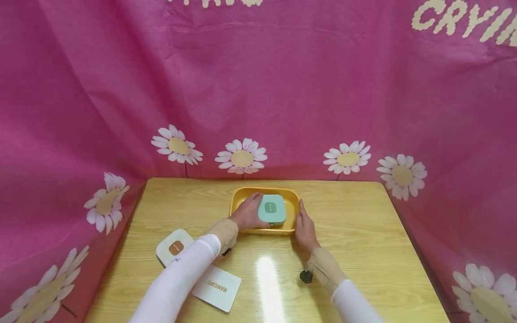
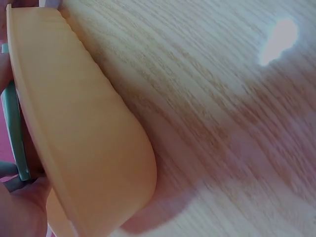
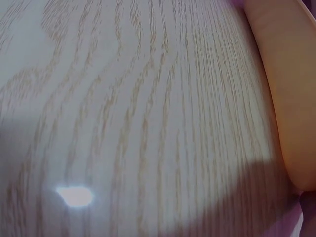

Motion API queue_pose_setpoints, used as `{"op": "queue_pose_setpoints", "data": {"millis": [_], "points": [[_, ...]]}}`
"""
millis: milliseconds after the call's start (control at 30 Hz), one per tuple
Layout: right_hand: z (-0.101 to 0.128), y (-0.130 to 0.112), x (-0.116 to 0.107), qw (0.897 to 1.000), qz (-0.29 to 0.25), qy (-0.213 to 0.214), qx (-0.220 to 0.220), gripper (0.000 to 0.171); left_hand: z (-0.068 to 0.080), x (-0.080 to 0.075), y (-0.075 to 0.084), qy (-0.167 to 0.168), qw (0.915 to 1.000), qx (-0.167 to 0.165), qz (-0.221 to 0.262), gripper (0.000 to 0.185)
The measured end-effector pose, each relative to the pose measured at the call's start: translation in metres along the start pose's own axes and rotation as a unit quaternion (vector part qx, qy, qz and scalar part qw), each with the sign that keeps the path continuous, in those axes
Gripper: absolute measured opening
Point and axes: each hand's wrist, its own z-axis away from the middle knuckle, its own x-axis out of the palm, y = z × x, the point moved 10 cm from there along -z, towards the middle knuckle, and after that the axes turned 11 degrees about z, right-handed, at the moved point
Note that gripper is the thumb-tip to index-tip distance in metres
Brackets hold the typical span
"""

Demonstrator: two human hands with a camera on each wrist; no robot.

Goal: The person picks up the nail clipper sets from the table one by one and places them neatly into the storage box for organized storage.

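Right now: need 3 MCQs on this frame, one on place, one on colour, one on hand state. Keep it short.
1. Where is the mint green case?
A. in the yellow tray
B. on the white card
C. beside the tan-spotted case

2. What colour is the tray?
A. blue
B. yellow
C. black

3. What is the left hand doing?
A. lying flat on the white card
B. raised in the air
C. gripping the mint green case in the tray

Key:
1 A, the case sits inside the tray's rim.
2 B, head and wrist views both show yellow walls.
3 C, its fingers curl round the case's left side, while the right hand rests straight-fingered against the tray's right edge.
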Motion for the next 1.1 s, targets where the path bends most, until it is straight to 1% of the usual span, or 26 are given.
{"op": "queue_pose_setpoints", "data": {"millis": [100, 267, 500, 700, 900, 1100], "points": [[0.0, 0.004, 0.001, 1.0, -0.001, -0.005, 0.007, 0.054, -0.003, 0.004, -0.002, -0.001, 1.0, -0.007, -0.004, 0.118], [0.001, 0.004, -0.001, 1.0, 0.004, -0.006, 0.001, 0.054, -0.009, 0.012, -0.002, -0.006, 0.9997, -0.02, -0.01, 0.118], [0.0, 0.004, -0.001, 1.0, 0.004, -0.01, -0.004, 0.054, -0.017, 0.023, 0.006, -0.008, 0.9997, -0.011, -0.022, 0.119], [0.0, 0.002, 0.0, 1.0, 0.009, -0.007, -0.005, 0.054, -0.02, 0.032, 0.003, -0.009, 0.9991, -0.023, -0.034, 0.119], [-0.001, -0.001, 0.002, 1.0, -0.001, -0.005, -0.001, 0.054, -0.022, 0.035, 0.0, -0.012, 0.9986, -0.035, -0.037, 0.118], [-0.003, -0.003, 0.005, 1.0, -0.018, -0.002, 0.002, 0.054, -0.024, 0.039, 0.0, -0.024, 0.9987, -0.04, -0.022, 0.117]]}}
